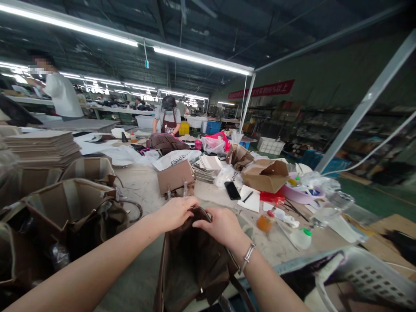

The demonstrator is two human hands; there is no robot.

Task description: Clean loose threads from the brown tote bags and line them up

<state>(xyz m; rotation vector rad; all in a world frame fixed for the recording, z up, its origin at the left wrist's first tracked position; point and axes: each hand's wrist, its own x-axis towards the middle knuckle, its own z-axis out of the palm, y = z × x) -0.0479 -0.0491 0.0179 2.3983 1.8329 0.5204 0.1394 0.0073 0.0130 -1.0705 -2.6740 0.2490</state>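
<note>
Grips the top rim of the dark brown bag [191, 264] with the left hand [175, 212], fingers curled over the edge and clenched on the material. Pinches the same rim with the right hand [221, 225], fingertips bent down onto it, just beside those of the left. Wears a metal bracelet [247, 256] on the right wrist.

Bag position: upright at the near edge of the table [143, 186], directly in front, mouth up, under both hands.

Surroundings, noted in order:
- Just behind the hands: small tan bag [175, 177], upright, apart from the dark one.
- Left: open tan bags [71, 208], mouths up, close together.
- Beyond the right hand: black phone [232, 190] flat on the table, just beside a white sheet [251, 201] with a pen on it.
- Further right: orange bottle [264, 223], near a white bottle with green cap [301, 238].
- Lower right: white plastic basket [364, 273].
- Far left: stack of flat boards [42, 147].
- Mid-table: crumpled brown paper bag [264, 173].
- Background: person in brown apron [169, 117] at the far side of the table; person in white shirt [61, 93] at another bench, upper left.
</note>
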